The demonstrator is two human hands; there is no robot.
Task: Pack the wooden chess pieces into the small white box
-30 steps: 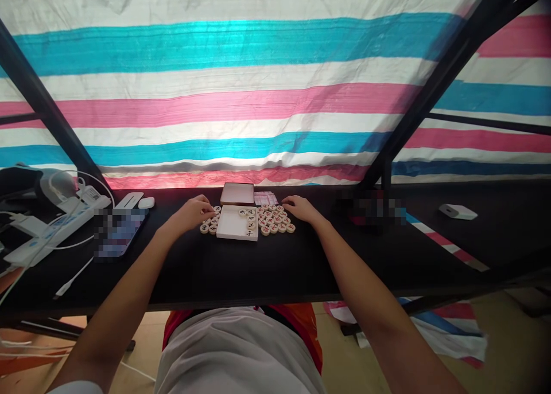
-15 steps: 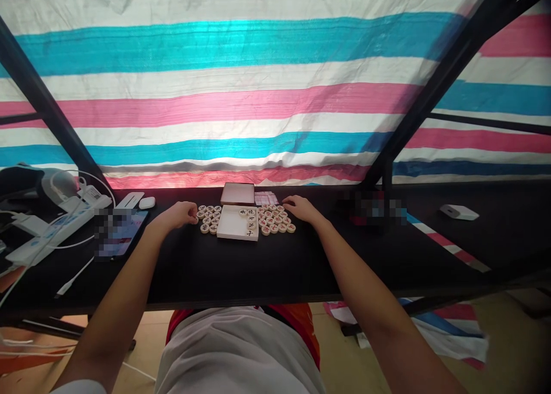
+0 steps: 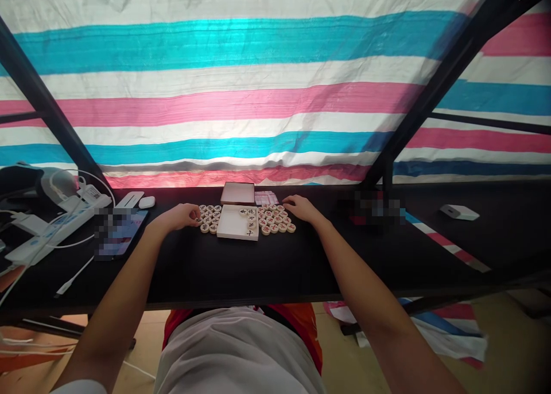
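My left hand point(image 3: 186, 216) is curled at the left edge of the black-marked Chinese chess pieces point(image 3: 209, 221), its fingertips closed on one piece point(image 3: 198, 221). On the other side, my right hand point(image 3: 300, 206) reaches over the upper right edge of the red-marked Chinese chess pieces point(image 3: 275, 217), fingers extended and nothing visible in them. Between the two groups sits a shallow white box point(image 3: 230, 222), with several black-marked pieces point(image 3: 251, 211) along its right side. The box lid point(image 3: 237, 192) lies behind it, inside facing up.
Pink-and-white folded paper point(image 3: 267, 198) lies behind the red pieces. A phone point(image 3: 123, 236), white cable point(image 3: 75, 276) and power strip point(image 3: 60, 227) occupy the left of the black table point(image 3: 241, 273). A white adapter point(image 3: 460, 212) is at right. A striped sheet point(image 3: 241, 107) hangs behind.
My left hand has shifted slightly right, bringing the piece at its fingertips against the black-marked group. My right hand stays in place.
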